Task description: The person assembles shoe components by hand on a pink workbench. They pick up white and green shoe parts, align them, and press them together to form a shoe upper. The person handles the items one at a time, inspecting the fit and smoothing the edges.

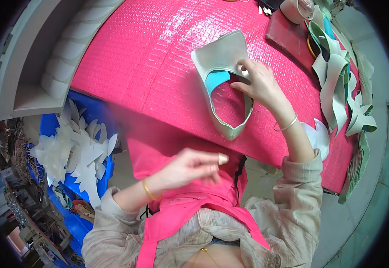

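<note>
A pale grey-green shoe upper (223, 51) with a turquoise patch inside lies on the pink-covered table, its looped heel end toward me. My right hand (259, 80) is over its right side, thumb and forefinger apart at the rim of the opening. Whether those fingertips touch the upper cannot be told. Nearer my body, my left hand (190, 167) hovers over my pink apron (181, 201), away from the table. Its fingers are stretched out, slightly blurred, and hold nothing; one fingertip has a pale covering.
Several more uppers (335, 85) are heaped along the table's right edge. A dark red board (288, 33) and a white round container (297, 10) stand at the far right. A blue bin (107, 172) with white scraps (76, 147) sits left, below a grey shelf unit (33, 105).
</note>
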Action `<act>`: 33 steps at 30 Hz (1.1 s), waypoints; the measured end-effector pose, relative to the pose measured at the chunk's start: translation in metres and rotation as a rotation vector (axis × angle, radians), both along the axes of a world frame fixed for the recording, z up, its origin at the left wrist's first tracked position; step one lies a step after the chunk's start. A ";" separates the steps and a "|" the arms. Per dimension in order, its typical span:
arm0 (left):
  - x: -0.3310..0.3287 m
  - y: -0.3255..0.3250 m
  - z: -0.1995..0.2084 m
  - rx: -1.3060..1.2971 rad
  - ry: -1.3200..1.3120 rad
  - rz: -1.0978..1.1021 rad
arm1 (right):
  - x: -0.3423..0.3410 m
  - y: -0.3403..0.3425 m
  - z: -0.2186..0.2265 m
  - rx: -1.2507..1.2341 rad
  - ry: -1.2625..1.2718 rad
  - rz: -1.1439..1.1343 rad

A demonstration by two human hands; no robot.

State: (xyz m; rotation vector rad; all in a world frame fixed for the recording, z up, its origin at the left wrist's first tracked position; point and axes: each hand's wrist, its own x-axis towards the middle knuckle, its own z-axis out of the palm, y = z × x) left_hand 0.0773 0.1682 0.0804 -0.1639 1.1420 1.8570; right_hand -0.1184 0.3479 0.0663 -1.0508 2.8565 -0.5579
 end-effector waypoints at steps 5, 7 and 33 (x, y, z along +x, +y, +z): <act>-0.166 -0.015 -0.008 -1.481 1.447 0.610 | -0.001 -0.033 -0.014 0.317 0.478 0.186; -0.187 -0.017 -0.011 -1.480 1.243 0.415 | 0.013 -0.014 -0.004 0.147 0.409 0.433; -0.083 -0.028 -0.008 -1.180 1.442 0.150 | 0.024 0.075 -0.005 -0.675 -0.829 -0.337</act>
